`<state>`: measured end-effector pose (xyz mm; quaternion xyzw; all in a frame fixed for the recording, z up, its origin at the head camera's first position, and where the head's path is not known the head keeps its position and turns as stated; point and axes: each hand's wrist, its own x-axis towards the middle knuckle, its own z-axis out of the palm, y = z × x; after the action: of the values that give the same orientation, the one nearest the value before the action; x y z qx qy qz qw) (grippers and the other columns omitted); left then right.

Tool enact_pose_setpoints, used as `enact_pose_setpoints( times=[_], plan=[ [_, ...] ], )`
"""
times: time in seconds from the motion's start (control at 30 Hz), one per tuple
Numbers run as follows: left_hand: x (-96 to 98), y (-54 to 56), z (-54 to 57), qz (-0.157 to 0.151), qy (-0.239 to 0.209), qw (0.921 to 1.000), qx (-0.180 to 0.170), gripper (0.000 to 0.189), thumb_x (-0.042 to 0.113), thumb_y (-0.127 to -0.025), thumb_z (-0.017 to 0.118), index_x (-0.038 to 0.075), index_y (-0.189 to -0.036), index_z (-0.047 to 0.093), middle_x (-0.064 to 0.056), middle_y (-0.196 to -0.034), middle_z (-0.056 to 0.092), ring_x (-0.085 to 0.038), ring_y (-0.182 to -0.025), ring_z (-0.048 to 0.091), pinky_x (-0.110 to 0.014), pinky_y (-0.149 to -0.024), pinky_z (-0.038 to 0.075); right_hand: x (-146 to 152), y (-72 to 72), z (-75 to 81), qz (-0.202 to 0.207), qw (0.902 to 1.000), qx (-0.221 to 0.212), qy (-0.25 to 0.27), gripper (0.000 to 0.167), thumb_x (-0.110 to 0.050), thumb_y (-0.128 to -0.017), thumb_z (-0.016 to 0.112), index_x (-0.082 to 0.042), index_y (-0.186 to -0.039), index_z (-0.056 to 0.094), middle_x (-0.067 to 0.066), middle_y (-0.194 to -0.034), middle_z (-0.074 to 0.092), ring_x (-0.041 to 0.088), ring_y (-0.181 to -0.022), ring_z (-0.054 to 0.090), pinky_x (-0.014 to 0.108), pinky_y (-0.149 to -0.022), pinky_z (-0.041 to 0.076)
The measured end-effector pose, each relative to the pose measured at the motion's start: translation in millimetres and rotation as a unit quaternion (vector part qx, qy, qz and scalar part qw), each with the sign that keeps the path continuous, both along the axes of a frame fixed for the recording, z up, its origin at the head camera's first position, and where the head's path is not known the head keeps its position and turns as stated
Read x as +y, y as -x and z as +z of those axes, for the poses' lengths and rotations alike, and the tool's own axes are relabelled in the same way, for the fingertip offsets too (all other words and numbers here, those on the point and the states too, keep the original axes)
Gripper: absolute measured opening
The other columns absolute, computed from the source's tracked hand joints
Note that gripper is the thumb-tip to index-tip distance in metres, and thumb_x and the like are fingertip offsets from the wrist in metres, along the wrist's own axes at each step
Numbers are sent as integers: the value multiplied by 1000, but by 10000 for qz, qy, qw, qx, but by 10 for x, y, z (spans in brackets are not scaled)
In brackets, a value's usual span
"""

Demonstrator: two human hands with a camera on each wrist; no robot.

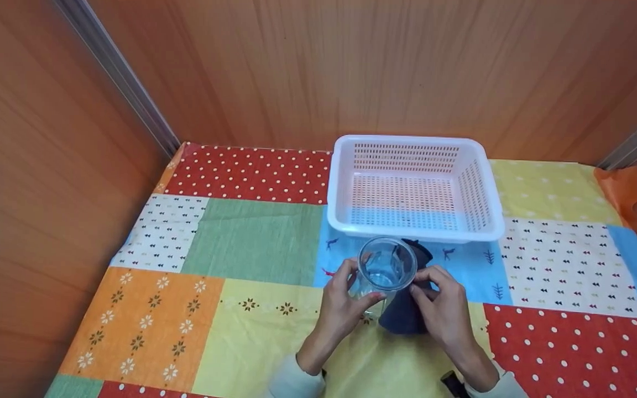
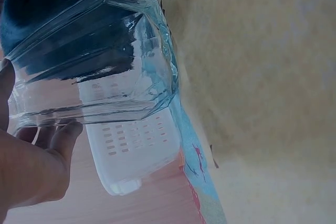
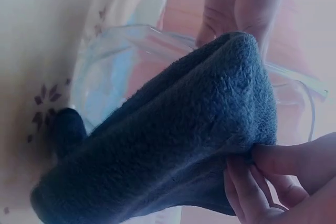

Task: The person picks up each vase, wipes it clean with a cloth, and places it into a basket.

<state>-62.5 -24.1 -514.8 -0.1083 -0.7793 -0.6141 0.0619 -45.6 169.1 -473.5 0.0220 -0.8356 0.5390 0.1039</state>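
Observation:
Above the near part of the table, my left hand (image 1: 338, 304) holds a clear glass jar (image 1: 374, 279), its thumb and fingers around the side. The jar's round mouth tilts up towards the head camera. In the left wrist view the jar's angular base (image 2: 160, 72) points at the tablecloth. My right hand (image 1: 448, 307) pinches a dark blue fuzzy cloth (image 1: 404, 318) between thumb and fingers, close by the jar's rim. Folded over, the cloth (image 3: 184, 119) hangs along the jar's right side and hides part of it in the right wrist view.
A white plastic basket (image 1: 340, 190) with slotted walls stands just beyond the hands. Under everything lies a patchwork tablecloth (image 1: 263, 237). Wooden panels (image 1: 296, 72) rise behind the table and at both sides. A small black object (image 1: 454, 382) shows by the right wrist.

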Motion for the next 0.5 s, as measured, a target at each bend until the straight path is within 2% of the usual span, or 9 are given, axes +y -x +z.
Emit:
enact_pose_setpoints(
  times=[0.2,0.37,0.5],
  plan=[
    [1,-3,-10,-9,0,10000,-50,63,8,-80,92,6,-133,60,-9,-132,69,-30,-131,63,-48,-110,51,18,1,-45,2,9999,-90,-89,23,21,-86,72,2,-99,73,11,-100,68,28,-103,72,43,-88,59],
    [2,-1,-7,-3,-45,10000,-22,61,9,-79,93,8,-131,62,-6,-131,70,-28,-130,63,-47,-110,51,43,2,-211,44,9993,113,-350,24,23,-84,72,1,-93,69,11,-97,67,31,-103,71,42,-85,62],
    [3,0,2,4,-77,10000,0,59,7,-78,93,8,-128,62,-7,-132,70,-28,-131,63,-46,-110,51,57,-3,-350,22,9985,74,-550,24,23,-83,73,0,-90,66,10,-96,66,31,-101,70,38,-82,64]
  ],
)
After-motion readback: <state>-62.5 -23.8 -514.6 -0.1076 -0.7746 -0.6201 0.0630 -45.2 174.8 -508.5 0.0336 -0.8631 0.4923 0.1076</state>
